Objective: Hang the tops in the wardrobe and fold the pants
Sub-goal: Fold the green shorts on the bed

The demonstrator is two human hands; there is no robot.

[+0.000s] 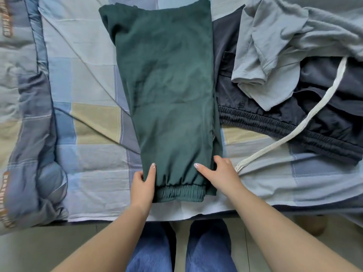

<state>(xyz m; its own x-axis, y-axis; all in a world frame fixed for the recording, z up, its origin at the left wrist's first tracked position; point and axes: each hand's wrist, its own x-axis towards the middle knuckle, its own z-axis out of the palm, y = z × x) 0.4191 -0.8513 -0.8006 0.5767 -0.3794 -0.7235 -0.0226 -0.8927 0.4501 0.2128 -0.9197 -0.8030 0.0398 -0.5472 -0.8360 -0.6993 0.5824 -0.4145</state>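
Dark green pants point(167, 91) lie flat on the bed, legs stacked one on the other, waist at the far end and elastic cuffs point(180, 194) near the front edge. My left hand point(144, 185) pinches the left side of the leg just above the cuffs, thumb on top, fingers tucked under. My right hand point(220, 173) pinches the right side the same way. To the right lie dark navy pants point(275, 122) with an elastic waistband and a white drawstring point(306, 118). A light grey top point(279, 46) is crumpled over them.
The bed carries a blue, grey and beige checked sheet point(90, 91). A rolled quilt point(29, 134) runs along the left side. The bed's front edge point(176, 216) is right before my legs in blue jeans, with tiled floor below.
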